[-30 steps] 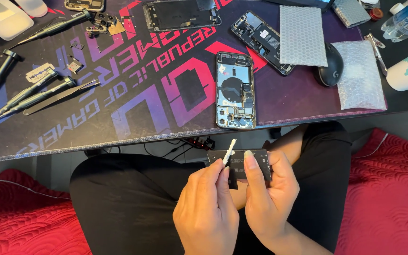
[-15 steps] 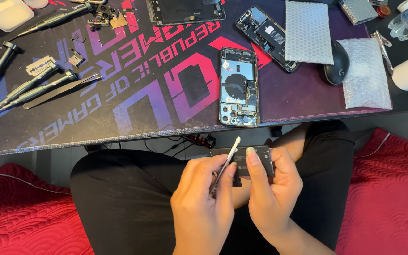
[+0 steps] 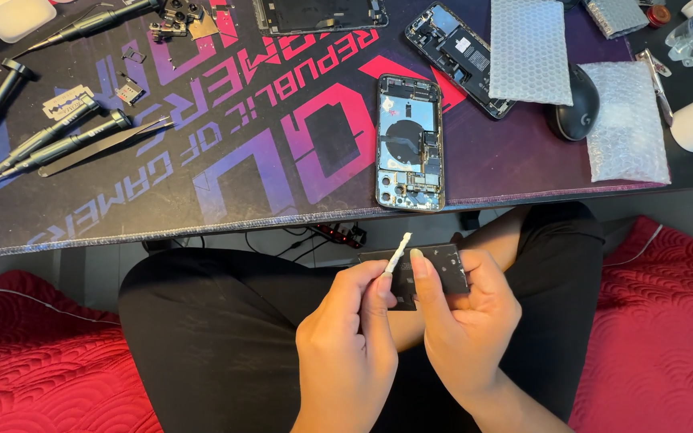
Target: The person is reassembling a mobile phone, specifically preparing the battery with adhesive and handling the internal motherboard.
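1. Battery (image 3: 435, 269): a flat black rectangular cell, held over your lap just below the desk's front edge, well clear of the desk surface.
2. Your right hand (image 3: 467, 329) cups the battery from beneath, thumb pressed across its near face.
3. Your left hand (image 3: 346, 345) pinches a thin white strip (image 3: 397, 255) between thumb and forefinger; the strip stands up from the battery's left end.
4. Handling judgement: the cell looks light and thin, likely to bend or puncture if flexed. Hold it by the long edges, flat, and do not squeeze the middle. The strip looks soft and easily snapped.
5. An opened phone (image 3: 410, 144) lies at the front edge of the desk mat (image 3: 202, 176), internals up, just above your hands.
6. A second opened phone (image 3: 463, 48) lies toward the back edge, a bare frame (image 3: 320, 14) to its left.
7. Packaging: two clear bubble-wrap pouches, one rectangular (image 3: 529, 50) near the back edge, one (image 3: 627, 120) toward the right edge, with a black mouse (image 3: 573, 103) between them.
8. Screwdrivers (image 3: 50, 148) and tweezers (image 3: 106, 146) lie at the left edge.
9. The mat carries large pink and purple lettering.
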